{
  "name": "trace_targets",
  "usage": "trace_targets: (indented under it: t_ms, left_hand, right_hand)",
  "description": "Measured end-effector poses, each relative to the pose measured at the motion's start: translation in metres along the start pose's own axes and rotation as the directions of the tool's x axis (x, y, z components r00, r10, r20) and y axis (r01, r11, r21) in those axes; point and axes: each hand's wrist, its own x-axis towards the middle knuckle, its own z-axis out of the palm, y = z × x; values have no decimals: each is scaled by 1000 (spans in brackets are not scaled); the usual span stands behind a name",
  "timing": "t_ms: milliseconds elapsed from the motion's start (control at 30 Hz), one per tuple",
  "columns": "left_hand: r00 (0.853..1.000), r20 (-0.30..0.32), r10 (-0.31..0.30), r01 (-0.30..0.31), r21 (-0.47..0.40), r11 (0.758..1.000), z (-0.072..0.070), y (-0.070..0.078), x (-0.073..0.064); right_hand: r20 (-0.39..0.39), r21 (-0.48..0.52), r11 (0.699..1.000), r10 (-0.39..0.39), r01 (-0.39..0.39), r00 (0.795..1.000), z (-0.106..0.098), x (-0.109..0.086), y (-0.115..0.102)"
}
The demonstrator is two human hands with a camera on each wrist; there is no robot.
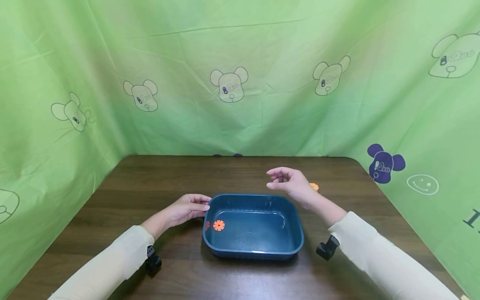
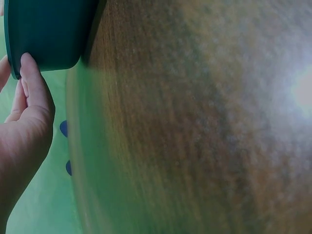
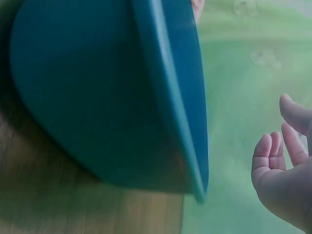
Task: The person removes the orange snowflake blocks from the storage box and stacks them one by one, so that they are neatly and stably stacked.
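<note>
A dark blue-green plastic basin (image 1: 249,233) with rounded corners stands on the table. At its back left corner my left hand (image 1: 188,209) holds the rim. In the left wrist view, fingers (image 2: 33,73) of that hand lie against the basin's outer wall (image 2: 46,34). Inside, near the left wall, lies an orange flower-shaped disc (image 1: 219,225) with a notched edge. My right hand (image 1: 294,183) hovers beyond the back right corner, fingers loosely bent and nothing visible in them. Another orange notched piece (image 1: 314,186) shows partly behind the right wrist.
The brown wooden table (image 1: 176,258) extends around the basin. A green cloth (image 1: 262,116) printed with mouse heads hangs along its back and sides. Each sleeved forearm carries a small black device, such as the one (image 1: 327,248) at the right wrist.
</note>
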Motion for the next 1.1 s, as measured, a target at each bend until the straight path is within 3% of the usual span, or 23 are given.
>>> trace_targets:
  t_ms: [600,1100]
  left_hand:
    - [1000,16,7,-7,14,1000,-1,-1,0]
    - [1000,19,6,-6,6,1000,0,1,0]
  right_hand:
    - [132,-3,999,35,-35,991,61,-11,-16]
    - [253,0,998,66,-68,965,104,-17,-5]
